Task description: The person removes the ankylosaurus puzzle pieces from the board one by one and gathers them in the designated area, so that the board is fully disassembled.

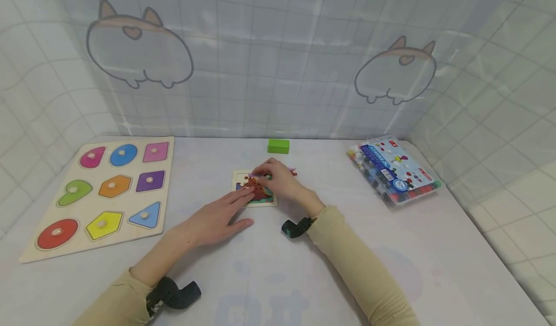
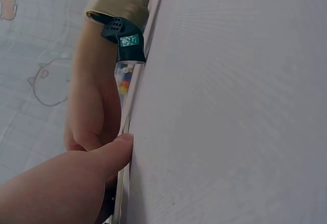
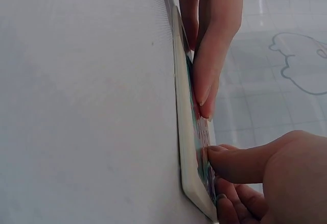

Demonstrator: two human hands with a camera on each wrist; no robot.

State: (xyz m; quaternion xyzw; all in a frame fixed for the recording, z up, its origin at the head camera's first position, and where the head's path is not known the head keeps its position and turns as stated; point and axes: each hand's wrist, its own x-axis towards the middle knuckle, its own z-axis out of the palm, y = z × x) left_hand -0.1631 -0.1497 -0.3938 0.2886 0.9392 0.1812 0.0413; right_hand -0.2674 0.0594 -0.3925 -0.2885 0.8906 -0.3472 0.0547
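A small picture jigsaw puzzle (image 1: 262, 201) in a pale wooden tray (image 1: 236, 174) lies mid-table, printed in reddish brown, blue and green. The left hand (image 1: 217, 222) rests its straight fingertips on the picture's left part, thumb spread on the near side. Over the tray's upper right, the right hand (image 1: 280, 179) bends its fingers and pinches a puzzle piece, mostly covered by the fingers. In the right wrist view its thumb (image 3: 235, 160) meets the puzzle surface (image 3: 202, 132). A reddish scrap, perhaps another piece (image 1: 294, 172), shows just beyond the right hand.
On the left lies a wooden board (image 1: 169, 171) with several coloured knobbed shapes. A green block (image 1: 278, 146) sits at the back edge. At right stands a clear plastic case (image 1: 393, 169) of colourful small parts. Tiled-pattern curtains (image 1: 273, 65) enclose the table.
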